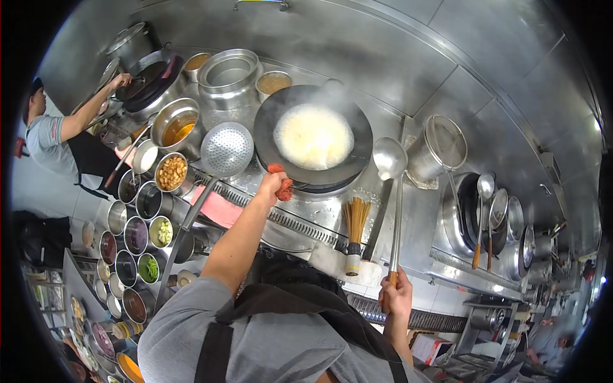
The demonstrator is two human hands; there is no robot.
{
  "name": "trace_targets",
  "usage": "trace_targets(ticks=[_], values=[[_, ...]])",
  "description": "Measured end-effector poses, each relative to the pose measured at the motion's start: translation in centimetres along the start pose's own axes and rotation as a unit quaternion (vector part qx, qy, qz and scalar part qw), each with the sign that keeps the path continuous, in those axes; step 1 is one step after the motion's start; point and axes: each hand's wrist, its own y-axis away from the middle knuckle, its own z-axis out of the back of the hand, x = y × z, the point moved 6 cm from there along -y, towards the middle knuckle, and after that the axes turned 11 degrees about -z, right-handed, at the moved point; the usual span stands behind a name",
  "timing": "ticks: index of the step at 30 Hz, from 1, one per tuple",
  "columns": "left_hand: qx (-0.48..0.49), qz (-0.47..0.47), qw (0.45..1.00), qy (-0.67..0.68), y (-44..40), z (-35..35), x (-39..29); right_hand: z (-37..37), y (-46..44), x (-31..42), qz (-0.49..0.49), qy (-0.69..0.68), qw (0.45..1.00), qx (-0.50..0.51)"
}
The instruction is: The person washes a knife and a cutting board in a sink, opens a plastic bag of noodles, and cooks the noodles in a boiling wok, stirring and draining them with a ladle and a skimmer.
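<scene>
My left hand (271, 187) is closed round a red cloth (285, 190) at the near left rim of a black wok (357, 127). The wok's handle, if one lies under the cloth, is hidden. Pale, frothy liquid (313, 137) bubbles inside the wok, and steam rises from it. My right hand (397, 295) grips the wooden handle of a long ladle (389, 158). The ladle's bowl is held to the right of the wok, with a little whitish liquid at its lip.
A perforated strainer (227, 149) lies left of the wok, near a pot of amber liquid (180, 129). A bamboo brush (355, 230) stands at the stove's front edge. A sieve-topped pot (440, 143) is at right. Another person (60, 131) works at the far left.
</scene>
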Motion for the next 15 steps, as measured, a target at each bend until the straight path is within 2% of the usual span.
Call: trace_targets(ticks=[1,3,4,5,7,8,10,11,14,15], values=[[-0.005,-0.007,1.000,0.003,-0.3,0.2,0.4,0.8,-0.7,-0.8,-0.002,-0.002,1.000,-0.007],[0.001,-0.007,1.000,0.002,0.1,-0.2,0.0,1.4,-1.5,-0.1,0.058,0.173,0.981,-0.064],[0.001,0.002,1.000,-0.007,0.3,-0.3,-0.2,2.0,-1.6,-0.4,0.007,0.198,0.977,-0.079],[-0.002,0.010,1.000,-0.017,0.2,0.0,-0.1,2.2,-1.9,-0.5,0.007,0.198,0.977,-0.076],[-0.007,0.002,1.000,-0.010,-0.1,0.3,0.1,2.3,-2.0,0.8,0.144,0.348,0.922,-0.095],[-0.009,-0.006,1.000,-0.002,-0.2,0.3,0.2,2.1,-1.8,1.7,0.146,0.349,0.921,-0.092],[-0.006,-0.002,1.000,-0.008,0.7,-0.2,-0.7,0.6,-1.1,4.7,0.199,0.448,0.869,-0.064],[0.000,0.005,1.000,-0.015,1.0,-0.4,-0.9,0.4,-1.7,5.0,0.204,0.450,0.868,-0.059],[-0.003,-0.006,1.000,-0.014,0.5,-0.2,-0.6,-1.0,-4.2,5.7,0.294,0.539,0.789,-0.017],[-0.009,-0.009,1.000,-0.009,0.6,0.0,-0.6,-1.5,-5.6,5.6,0.298,0.542,0.785,-0.012]])
